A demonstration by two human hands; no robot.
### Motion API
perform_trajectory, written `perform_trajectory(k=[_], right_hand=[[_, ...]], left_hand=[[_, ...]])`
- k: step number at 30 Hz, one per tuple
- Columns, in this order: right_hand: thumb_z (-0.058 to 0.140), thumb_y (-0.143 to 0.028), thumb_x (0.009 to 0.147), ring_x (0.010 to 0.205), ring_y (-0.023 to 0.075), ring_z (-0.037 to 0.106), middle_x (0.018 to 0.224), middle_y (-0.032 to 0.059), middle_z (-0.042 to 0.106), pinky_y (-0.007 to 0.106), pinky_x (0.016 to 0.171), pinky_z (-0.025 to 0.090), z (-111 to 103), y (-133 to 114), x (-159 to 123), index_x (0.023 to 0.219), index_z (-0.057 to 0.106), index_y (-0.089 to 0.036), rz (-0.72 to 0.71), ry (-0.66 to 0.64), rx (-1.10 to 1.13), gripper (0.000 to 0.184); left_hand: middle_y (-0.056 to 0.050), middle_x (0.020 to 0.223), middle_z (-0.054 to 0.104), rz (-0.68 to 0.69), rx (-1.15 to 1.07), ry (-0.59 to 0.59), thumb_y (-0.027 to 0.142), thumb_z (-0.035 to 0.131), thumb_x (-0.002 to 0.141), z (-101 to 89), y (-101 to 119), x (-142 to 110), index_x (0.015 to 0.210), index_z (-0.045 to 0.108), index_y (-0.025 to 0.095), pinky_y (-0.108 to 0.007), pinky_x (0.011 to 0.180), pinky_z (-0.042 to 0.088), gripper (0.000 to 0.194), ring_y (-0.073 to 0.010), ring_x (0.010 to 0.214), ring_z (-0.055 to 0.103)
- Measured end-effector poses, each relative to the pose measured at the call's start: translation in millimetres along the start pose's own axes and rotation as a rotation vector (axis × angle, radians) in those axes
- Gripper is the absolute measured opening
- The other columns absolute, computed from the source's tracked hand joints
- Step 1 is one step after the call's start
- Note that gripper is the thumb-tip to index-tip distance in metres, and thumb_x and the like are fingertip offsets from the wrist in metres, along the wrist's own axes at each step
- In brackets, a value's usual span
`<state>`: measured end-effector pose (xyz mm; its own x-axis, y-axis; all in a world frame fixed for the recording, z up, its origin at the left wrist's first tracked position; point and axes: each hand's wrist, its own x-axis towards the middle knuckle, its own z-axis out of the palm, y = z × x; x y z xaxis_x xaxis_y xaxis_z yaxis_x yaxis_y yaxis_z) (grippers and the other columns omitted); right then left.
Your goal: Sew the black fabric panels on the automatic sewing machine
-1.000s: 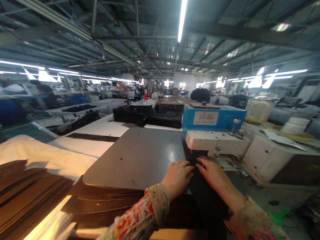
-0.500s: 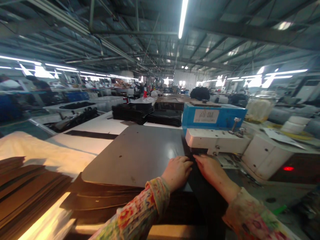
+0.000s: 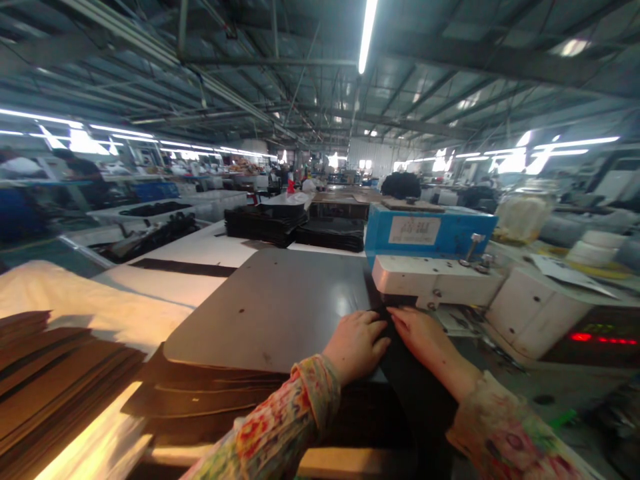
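My left hand [image 3: 356, 347] lies over the right edge of a smooth grey sheet [image 3: 280, 307], its fingers bent and their tips pressed on a long black strip [image 3: 415, 400]. Close beside it, my right hand [image 3: 420, 337] pinches the strip's edge with fingers together. The strip runs down between my forearms, past the front edge. Both sets of fingertips are just left of the white arm [image 3: 435, 279] of a machine with a blue housing [image 3: 455, 230]. The strip's far end by the machine is partly hidden.
Brown sheets [image 3: 200, 400] are stacked under the grey one, with another brown stack [image 3: 55, 380] at left. Black stacked pieces [image 3: 265, 225] stand behind. At right are a control box [image 3: 555, 320] with a lit red display, a jar [image 3: 525, 210] and white spools [image 3: 597, 248].
The left thumb has spread slightly away from the fingers. More red lights and green digits show on the control box. The right hand has barely moved.
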<state>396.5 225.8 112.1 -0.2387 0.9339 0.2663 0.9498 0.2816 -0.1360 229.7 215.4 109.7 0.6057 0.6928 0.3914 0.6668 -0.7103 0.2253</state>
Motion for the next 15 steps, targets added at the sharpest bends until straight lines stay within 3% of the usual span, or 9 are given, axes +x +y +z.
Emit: perform_trajectory(k=[15], right_hand=[[0.041, -0.018, 0.085, 0.086, 0.0179, 0.060, 0.095, 0.0065, 0.064, 0.025, 0.076, 0.044, 2.5, -3.1, 3.7, 0.097, 0.061, -0.015, 0.059, 0.088, 0.029, 0.024]], left_hand=[[-0.007, 0.114, 0.055, 0.014, -0.001, 0.004, 0.026, 0.040, 0.087, 2.0, -4.5, 5.2, 0.110, 0.057, 0.016, -0.032, 0.092, 0.040, 0.030, -0.0187, 0.103, 0.050]])
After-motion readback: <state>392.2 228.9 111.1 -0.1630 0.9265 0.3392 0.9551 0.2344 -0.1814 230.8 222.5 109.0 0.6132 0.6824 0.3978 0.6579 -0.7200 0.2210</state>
